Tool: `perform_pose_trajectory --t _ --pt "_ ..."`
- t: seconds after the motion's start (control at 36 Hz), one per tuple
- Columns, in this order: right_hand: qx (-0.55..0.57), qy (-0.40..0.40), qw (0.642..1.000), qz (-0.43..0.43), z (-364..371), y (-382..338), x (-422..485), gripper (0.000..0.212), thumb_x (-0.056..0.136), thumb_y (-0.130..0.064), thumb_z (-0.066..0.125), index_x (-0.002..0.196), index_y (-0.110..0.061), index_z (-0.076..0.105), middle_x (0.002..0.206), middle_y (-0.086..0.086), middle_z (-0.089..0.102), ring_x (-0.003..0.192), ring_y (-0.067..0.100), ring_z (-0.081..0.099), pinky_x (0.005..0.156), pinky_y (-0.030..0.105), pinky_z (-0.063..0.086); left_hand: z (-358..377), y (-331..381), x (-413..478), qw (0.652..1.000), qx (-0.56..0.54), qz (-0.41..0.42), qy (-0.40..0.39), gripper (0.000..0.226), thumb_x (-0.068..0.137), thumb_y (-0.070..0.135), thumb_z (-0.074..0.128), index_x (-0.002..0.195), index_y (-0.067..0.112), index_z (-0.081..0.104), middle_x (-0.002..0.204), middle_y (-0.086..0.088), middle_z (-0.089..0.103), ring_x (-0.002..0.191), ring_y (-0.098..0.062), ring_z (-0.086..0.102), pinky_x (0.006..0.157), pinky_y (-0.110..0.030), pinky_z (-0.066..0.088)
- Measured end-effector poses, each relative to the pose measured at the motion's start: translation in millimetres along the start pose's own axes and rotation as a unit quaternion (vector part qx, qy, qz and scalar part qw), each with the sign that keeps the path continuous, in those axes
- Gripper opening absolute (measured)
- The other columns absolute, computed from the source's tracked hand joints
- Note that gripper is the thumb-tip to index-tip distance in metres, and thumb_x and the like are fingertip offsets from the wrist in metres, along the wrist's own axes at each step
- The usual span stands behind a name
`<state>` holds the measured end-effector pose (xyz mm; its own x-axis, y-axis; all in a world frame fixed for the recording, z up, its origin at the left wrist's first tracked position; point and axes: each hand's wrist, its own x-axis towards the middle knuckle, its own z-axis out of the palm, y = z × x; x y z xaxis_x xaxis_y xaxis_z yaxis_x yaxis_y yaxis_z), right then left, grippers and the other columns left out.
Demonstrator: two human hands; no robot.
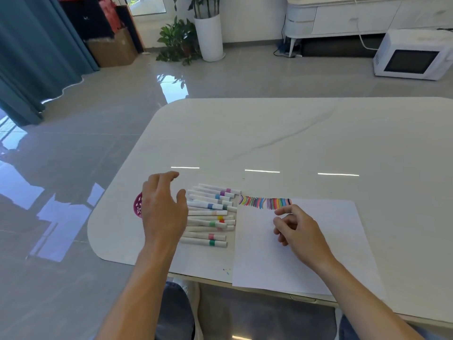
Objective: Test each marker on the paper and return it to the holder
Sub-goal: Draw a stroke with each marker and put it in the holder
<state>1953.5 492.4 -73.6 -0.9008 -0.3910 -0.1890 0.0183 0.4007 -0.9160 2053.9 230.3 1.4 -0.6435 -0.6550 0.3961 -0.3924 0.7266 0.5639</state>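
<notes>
On a white table [294,133], capped markers [210,214] lie heaped just left of the paper [318,241]: light, stiff, smooth, likely best pinched mid-barrel. The left hand [163,209] hovers spread, half hiding what may be the pink holder [138,204]; the right hand [299,229], loosely curled, holds nothing.

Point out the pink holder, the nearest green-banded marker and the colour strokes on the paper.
pink holder [138,204]: head view, exposed left edge.
nearest green-banded marker [204,242]: head view, its white barrel.
colour strokes [264,202]: head view, middle of the row.
</notes>
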Motion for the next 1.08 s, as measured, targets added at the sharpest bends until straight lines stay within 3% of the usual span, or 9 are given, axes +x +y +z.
perform_pose_trajectory --t 0.08,0.25,0.36,0.67,0.78,0.89,1.08 --pt "-0.006 0.002 1.000 -0.002 -2 -1 -1 0.009 0.102 -0.022 0.062 0.107 -0.030 0.061 0.079 -0.008 0.075 0.064 0.011 0.070 0.063 0.027 0.058 6 11 -8 0.998 0.001 0.060 -0.022 0.031 0.090 0.011 0.071 0.119 0.020 0.064 0.121 -0.001 0.062 0.111 -0.018 0.056 0.088 -0.030 0.048" --pt "-0.004 0.008 1.000 -0.001 -6 -1 0 0.010 0.102 -0.021 0.062 0.106 -0.030 0.062 0.079 -0.005 0.075 0.065 0.012 0.070 0.063 0.026 0.057 30 15 -25 0.960 0.068 0.083 -0.260 0.028 0.091 0.019 0.067 0.117 0.027 0.065 0.116 0.010 0.060 0.109 -0.014 0.054 0.089 -0.037 0.051" --pt "-0.005 0.005 1.000 0.000 -6 0 0 0.010 0.102 -0.022 0.062 0.106 -0.030 0.062 0.079 -0.005 0.075 0.065 0.012 0.070 0.064 0.025 0.056 41 12 -31 0.938 0.115 0.093 -0.313 0.028 0.094 0.023 0.064 0.121 0.029 0.065 0.121 0.010 0.058 0.115 -0.014 0.050 0.085 -0.034 0.050" --pt "-0.014 -0.002 1.000 0.001 -5 1 1 0.010 0.102 -0.022 0.062 0.105 -0.031 0.062 0.078 -0.007 0.075 0.066 0.012 0.070 0.065 0.028 0.058 47 8 -23 0.928 0.138 0.113 -0.326 0.019 0.095 0.023 0.064 0.113 0.023 0.069 0.113 0.007 0.061 0.109 -0.016 0.052 0.086 -0.036 0.052" --pt "-0.012 -0.006 1.000 -0.005 -5 -1 1 0.011 0.102 -0.021 0.062 0.104 -0.032 0.061 0.080 -0.009 0.075 0.064 0.009 0.069 0.064 0.026 0.056 44 16 -22 0.948 0.024 0.132 -0.287 0.017 0.096 0.017 0.061 0.111 0.020 0.069 0.105 0.007 0.061 0.102 -0.015 0.053 0.084 -0.033 0.048" --pt "-0.006 -0.010 1.000 -0.020 -6 -4 0 0.010 0.101 -0.023 0.064 0.102 -0.033 0.064 0.079 -0.007 0.074 0.064 0.010 0.069 0.065 0.026 0.055 43 33 -22 0.954 -0.112 0.131 -0.246 0.019 0.095 0.012 0.065 0.111 0.020 0.069 0.102 0.011 0.062 0.093 -0.006 0.056 0.081 -0.019 0.044" --pt "-0.007 -0.018 0.997 -0.072 -8 -10 -1 0.009 0.098 -0.029 0.069 0.102 -0.037 0.068 0.087 -0.015 0.073 0.079 0.008 0.072 0.072 0.020 0.058 60 61 -36 0.920 -0.277 0.068 -0.268 0.041 0.098 0.014 0.061 0.128 0.041 0.060 0.098 0.019 0.062 0.095 -0.009 0.062 0.082 -0.012 0.048"
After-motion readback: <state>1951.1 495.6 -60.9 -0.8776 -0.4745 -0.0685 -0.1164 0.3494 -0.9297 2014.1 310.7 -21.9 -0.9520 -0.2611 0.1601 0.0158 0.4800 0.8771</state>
